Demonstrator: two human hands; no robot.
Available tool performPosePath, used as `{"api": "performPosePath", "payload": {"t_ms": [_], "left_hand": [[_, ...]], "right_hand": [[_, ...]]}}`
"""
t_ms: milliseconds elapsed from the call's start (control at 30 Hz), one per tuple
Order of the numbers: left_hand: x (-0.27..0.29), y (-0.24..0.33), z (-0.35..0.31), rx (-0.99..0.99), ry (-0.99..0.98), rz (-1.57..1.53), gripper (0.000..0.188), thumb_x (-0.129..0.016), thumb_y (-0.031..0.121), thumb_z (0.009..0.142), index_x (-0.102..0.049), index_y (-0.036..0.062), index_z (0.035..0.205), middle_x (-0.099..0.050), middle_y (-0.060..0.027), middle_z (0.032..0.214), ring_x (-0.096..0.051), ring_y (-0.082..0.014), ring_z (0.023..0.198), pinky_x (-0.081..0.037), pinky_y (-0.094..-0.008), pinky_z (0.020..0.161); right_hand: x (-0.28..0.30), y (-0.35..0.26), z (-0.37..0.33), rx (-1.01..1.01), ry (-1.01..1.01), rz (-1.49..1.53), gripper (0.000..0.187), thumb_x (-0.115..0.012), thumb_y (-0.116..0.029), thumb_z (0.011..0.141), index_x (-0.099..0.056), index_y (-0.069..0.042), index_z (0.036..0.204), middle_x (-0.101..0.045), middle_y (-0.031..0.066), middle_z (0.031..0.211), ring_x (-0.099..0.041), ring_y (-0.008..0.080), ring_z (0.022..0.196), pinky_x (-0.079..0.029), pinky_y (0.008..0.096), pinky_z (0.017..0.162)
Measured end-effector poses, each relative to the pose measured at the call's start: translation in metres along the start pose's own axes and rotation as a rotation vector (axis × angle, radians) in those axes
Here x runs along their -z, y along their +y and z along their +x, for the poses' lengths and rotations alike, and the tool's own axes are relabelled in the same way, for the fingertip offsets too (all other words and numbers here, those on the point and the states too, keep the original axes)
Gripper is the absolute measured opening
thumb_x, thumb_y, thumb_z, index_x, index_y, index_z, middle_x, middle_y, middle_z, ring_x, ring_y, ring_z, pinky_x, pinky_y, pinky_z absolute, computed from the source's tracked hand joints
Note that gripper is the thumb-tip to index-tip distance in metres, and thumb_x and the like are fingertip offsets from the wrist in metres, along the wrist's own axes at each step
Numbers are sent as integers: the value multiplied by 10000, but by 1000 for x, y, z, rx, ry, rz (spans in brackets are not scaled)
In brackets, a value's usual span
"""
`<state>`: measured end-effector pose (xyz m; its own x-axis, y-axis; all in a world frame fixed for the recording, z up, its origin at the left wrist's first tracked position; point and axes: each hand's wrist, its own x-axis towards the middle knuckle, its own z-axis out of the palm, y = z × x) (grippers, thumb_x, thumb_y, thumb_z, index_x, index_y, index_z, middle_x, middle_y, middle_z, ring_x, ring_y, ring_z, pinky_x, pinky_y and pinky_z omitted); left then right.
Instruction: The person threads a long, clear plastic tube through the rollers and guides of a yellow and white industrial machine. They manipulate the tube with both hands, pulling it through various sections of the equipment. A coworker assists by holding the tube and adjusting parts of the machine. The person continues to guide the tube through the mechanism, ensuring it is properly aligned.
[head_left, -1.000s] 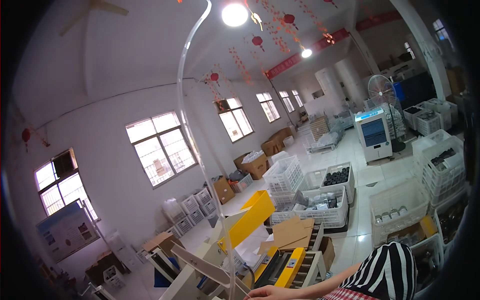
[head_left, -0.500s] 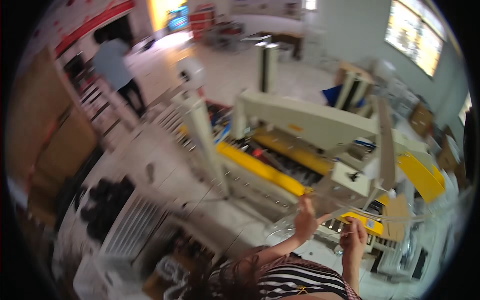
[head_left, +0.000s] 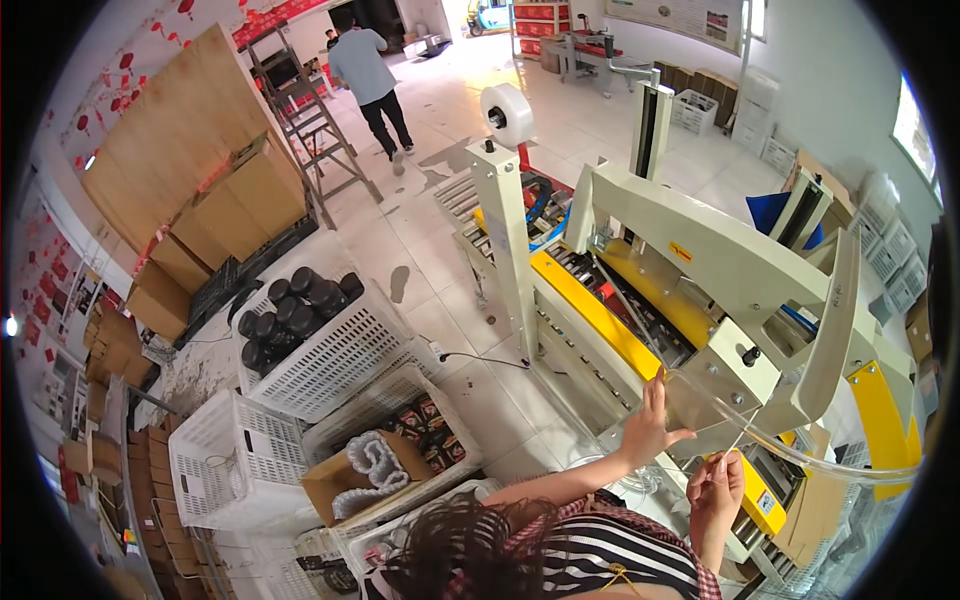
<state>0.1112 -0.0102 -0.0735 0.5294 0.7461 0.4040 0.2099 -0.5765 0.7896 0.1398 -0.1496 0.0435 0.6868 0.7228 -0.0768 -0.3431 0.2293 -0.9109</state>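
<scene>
My left hand (head_left: 648, 432) is open, its fingers stretched upward and its thumb out to the side. Its fingertips are at the near end of a yellow rail (head_left: 600, 315) on a cream carton-sealing machine (head_left: 690, 230); whether they touch it I cannot tell. To its right, my right hand (head_left: 716, 487) is closed in a pinch. A thin pale strand rises from its fingertips, too fine to name. A clear curved plastic strip (head_left: 800, 462) arcs in front of the machine, just above my right hand. Below my left forearm lies a loose clear coil (head_left: 640, 482).
White plastic crates (head_left: 340, 350) stand at left, one holding black round containers (head_left: 290, 315). An opened cardboard box (head_left: 325, 485) with white wrap sits nearer. A wooden ladder (head_left: 310, 130) and a person in a blue shirt (head_left: 358, 65) are at the back. A white roll (head_left: 508, 113) tops the machine's post.
The view has swung left and sharpened, so the machine appears farther right and more crates show. My hands keep nearly the same poses, left fingers up and right fingers pinched.
</scene>
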Motion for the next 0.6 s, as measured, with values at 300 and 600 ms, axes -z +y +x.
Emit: {"api": "performPosePath", "payload": {"t_ms": [300,600], "left_hand": [[-2,-2,-2,-48,45,65,1157,-725,529,606,-110,-67,1384,-321,-237,1349,-529,-330,1080,-532,-296,658],[5,2,1,-90,58,54,1139,-706,547,631,-119,-91,1370,-346,-255,1311,-504,-333,1097,-528,-291,695]], "right_hand": [[-9,3,-11,35,-25,47,207,-496,-267,925,-482,-62,902,-487,36,607,-407,91,454,-261,195,389],[-14,3,-25,89,76,97,195,-485,-258,926,-485,-66,892,-475,26,605,-394,83,468,-274,185,413]]}}
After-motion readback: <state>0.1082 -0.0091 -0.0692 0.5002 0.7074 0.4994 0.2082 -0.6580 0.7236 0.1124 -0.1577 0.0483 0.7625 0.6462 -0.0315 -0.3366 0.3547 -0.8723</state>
